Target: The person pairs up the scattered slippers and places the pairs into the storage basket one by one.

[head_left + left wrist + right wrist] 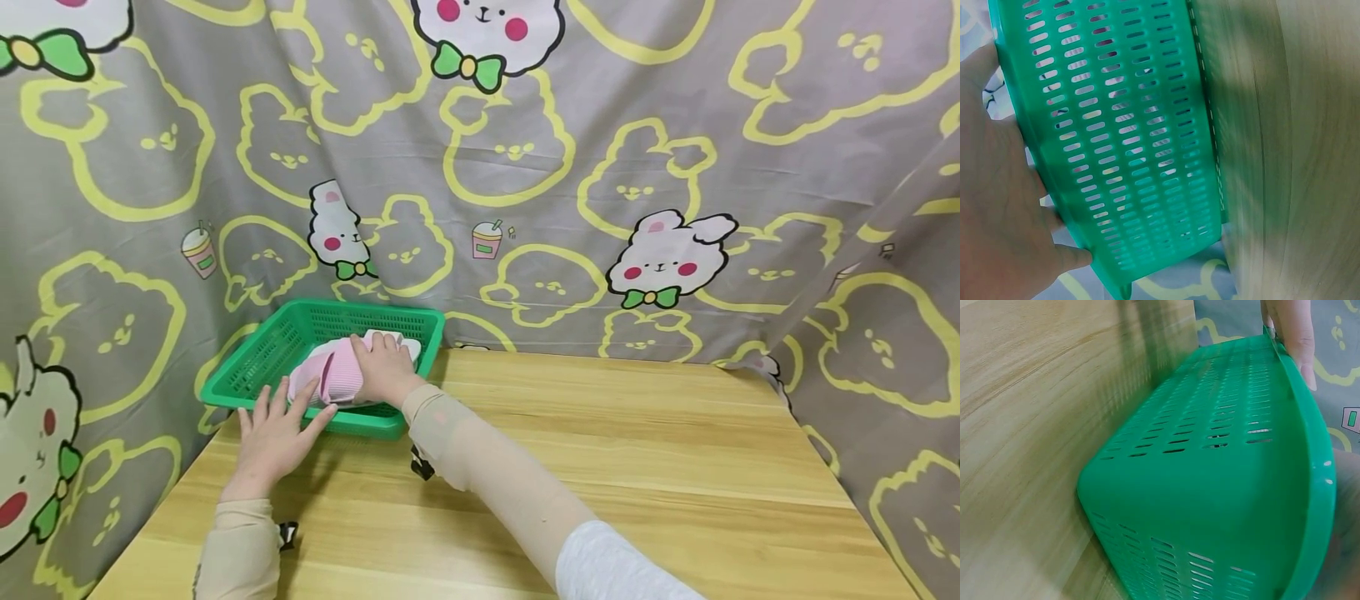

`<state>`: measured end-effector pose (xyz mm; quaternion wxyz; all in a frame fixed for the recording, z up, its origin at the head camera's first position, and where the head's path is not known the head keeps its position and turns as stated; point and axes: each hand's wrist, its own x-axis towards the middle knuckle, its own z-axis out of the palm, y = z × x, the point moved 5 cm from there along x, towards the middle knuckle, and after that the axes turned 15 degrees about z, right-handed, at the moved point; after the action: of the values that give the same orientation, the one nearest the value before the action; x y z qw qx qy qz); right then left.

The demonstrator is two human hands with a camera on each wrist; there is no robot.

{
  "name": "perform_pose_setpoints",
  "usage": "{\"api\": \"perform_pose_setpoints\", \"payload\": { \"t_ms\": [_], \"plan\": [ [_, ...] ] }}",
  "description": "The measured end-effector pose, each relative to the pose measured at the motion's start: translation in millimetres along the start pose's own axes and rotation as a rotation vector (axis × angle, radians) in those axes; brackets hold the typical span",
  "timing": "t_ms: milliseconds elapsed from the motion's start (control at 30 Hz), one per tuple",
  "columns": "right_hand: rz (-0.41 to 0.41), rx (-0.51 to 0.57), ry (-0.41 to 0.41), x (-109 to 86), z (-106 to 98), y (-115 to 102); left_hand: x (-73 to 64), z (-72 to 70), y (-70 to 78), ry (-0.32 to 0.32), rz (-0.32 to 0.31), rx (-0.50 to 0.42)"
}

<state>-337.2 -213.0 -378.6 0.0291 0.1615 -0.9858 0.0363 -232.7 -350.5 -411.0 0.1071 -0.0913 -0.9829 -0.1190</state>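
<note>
A green plastic basket (247, 367) with slotted walls stands at the table's far left corner. In it lies a soft pink and white ribbed item (341, 375); its exact kind is unclear. My right hand (386, 371) rests on top of the item's right part, fingers pointing away. At the near rim is my left hand (276, 433), its fingers spread and reaching over the edge towards the item. In the left wrist view, the left hand (997, 194) lies along the rim of the basket (1110, 125). The right wrist view shows the basket's outer corner (1197, 481) and some fingers (1294, 334) over the rim.
The wooden table (600, 450) extends to the right of the basket. A grey curtain (525, 208) with yellow outlines and white rabbits hangs behind and at both sides. Small black clips (422, 463) show beside the wrists.
</note>
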Motion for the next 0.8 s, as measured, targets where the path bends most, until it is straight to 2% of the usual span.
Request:
{"api": "perform_pose_setpoints", "payload": {
  "t_ms": [200, 467, 800],
  "plan": [
    [-0.032, 0.0, 0.011, -1.7, -0.7, 3.2, 0.5, 1.9, -0.9, 0.0, 0.001, 0.003],
    [-0.028, 0.04, -0.02, 1.8, 7.3, 9.0, 0.2, 1.8, -0.4, 0.002, 0.002, -0.002],
    [-0.044, 0.081, -0.03, 1.0, 3.6, 8.2, -0.2, 0.7, 0.6, 0.001, -0.004, -0.008]
  ]
}}
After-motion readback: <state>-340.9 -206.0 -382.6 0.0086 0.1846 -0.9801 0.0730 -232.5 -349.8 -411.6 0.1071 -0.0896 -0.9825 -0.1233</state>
